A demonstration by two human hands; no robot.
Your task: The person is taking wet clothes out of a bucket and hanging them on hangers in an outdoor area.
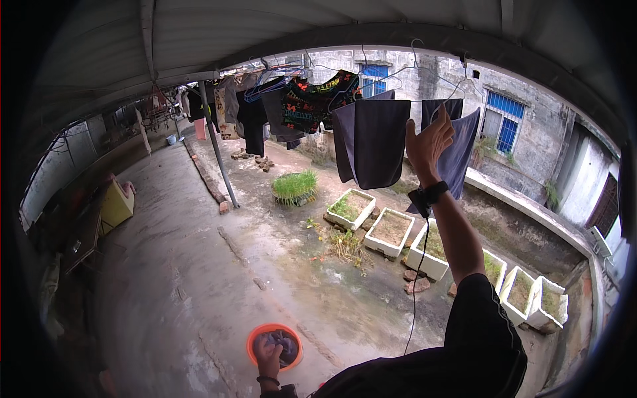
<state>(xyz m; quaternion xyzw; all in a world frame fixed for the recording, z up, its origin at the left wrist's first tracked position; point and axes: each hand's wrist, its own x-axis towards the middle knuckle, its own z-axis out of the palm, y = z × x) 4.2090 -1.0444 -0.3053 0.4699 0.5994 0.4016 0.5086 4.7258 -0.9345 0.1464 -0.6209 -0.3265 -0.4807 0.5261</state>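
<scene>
My right hand (433,142) is raised beside hanging dark cloths, thumb and index finger apart. Its index finger overlaps the end of a wire hanger (450,94); whether they touch is unclear. To its left, a dark folded cloth (380,144) is draped over another wire hanger (415,64). A greyish-purple cloth (460,149) hangs behind the hand and wrist. Low in view, my left hand (269,359) has curled fingers on a bunched dark cloth (264,342), in front of an orange basin (299,354) with more dark laundry (288,348).
Patterned and dark clothes (318,102) hang farther left, past a metal post (216,144). White planter boxes (390,231) and a round tub of green plants (294,186) stand on the concrete. A cable (414,298) trails from my right wrist. A roof beam (378,37) runs overhead.
</scene>
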